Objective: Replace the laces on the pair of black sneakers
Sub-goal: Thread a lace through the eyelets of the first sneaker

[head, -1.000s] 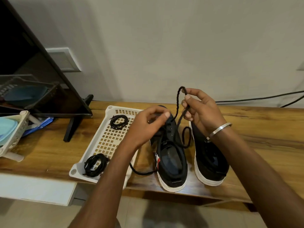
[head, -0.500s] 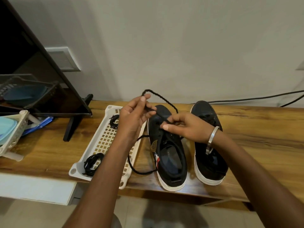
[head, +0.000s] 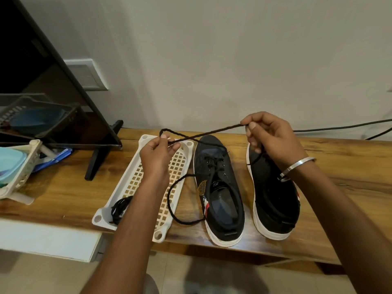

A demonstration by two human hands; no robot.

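We hold the black lace (head: 209, 133) stretched between both hands above the wooden bench (head: 339, 166). Our left hand (head: 158, 154) pinches one part of the lace over the white lattice tray (head: 148, 183); our right hand (head: 269, 137) pinches it higher, above the toe of the right sneaker (head: 273, 200). The lace crosses in front of the left hand, runs down into the upper eyelets of the left sneaker (head: 220, 192), and a slack loop lies on the bench and tray edge beside that shoe. Both sneakers stand side by side on the bench, toes toward the wall, between the tray and our right forearm. A coiled black lace bundle (head: 119, 209) lies in the near end of the tray. A metal bangle (head: 297, 168) sits on the right wrist.
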